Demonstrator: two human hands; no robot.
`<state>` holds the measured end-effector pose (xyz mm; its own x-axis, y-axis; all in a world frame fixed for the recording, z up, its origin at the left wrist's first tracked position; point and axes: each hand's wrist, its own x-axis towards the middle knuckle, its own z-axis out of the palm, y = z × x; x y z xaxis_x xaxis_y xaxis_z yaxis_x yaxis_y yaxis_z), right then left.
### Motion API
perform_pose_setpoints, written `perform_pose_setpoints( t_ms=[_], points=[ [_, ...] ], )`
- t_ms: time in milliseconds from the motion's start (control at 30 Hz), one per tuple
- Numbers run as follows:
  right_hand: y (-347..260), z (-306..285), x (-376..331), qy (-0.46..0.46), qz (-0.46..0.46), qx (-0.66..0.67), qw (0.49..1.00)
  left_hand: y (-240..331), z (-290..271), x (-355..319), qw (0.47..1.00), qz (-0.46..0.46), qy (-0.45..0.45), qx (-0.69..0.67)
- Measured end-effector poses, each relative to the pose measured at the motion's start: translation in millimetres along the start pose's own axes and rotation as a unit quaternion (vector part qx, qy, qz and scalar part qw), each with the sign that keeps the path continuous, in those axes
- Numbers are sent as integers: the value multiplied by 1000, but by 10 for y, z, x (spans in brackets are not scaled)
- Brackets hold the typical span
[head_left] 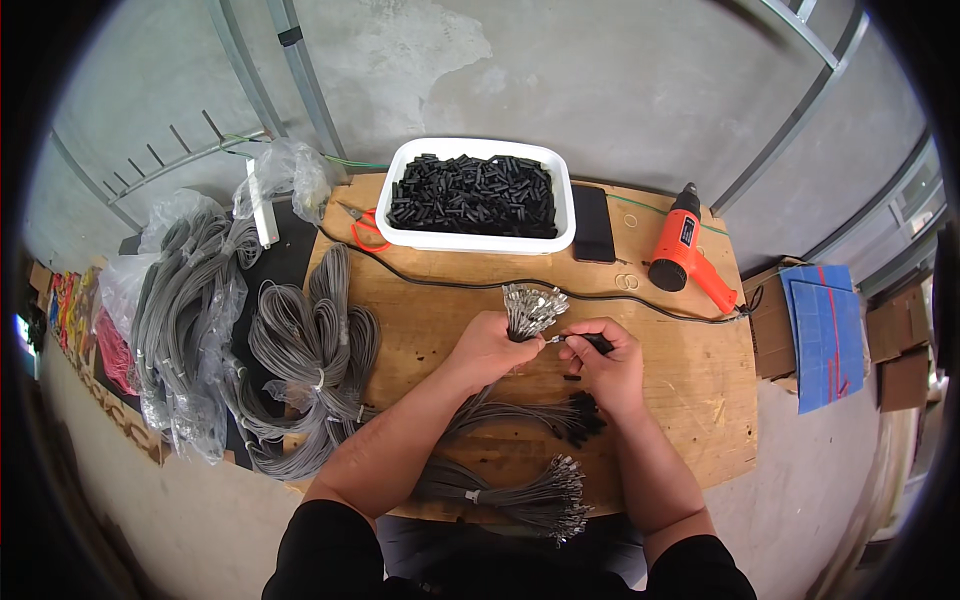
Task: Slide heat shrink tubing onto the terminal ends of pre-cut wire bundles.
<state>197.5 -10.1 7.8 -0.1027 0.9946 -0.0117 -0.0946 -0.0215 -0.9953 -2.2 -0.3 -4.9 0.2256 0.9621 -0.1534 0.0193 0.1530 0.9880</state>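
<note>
My left hand is closed around a bundle of grey cables, whose silvery metal terminals fan out above the fist. Close beside it, my right hand holds short black sleeves between the fingers. One terminal stands out from the bundle toward the right fingertips; whether a sleeve is on it is too small to tell. Below the hands lie grey cables with black-sleeved ends. Nearest my body is a tied cable bundle with bare metal ends.
Beyond my hands stands a white tub full of black sleeves. A black phone and an orange heat gun lie right of it, orange-handled cutters left. A black cord crosses the wooden table. Coiled grey cables fill the left.
</note>
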Motion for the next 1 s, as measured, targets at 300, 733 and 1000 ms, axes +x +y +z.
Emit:
perform_pose_setpoints(
  t_ms=[300, 733, 1000],
  points=[
    [-15, -124, 65, -26, 83, 22, 996, 49, 50, -25, 968, 144, 37, 203],
    [-73, -200, 59, -93, 112, 162, 976, 52, -27, -17, 995, -51, -63, -61],
    [-47, -177, 50, -69, 104, 61, 990, 84, -42, -30, 993, -66, -67, -66]
  ],
)
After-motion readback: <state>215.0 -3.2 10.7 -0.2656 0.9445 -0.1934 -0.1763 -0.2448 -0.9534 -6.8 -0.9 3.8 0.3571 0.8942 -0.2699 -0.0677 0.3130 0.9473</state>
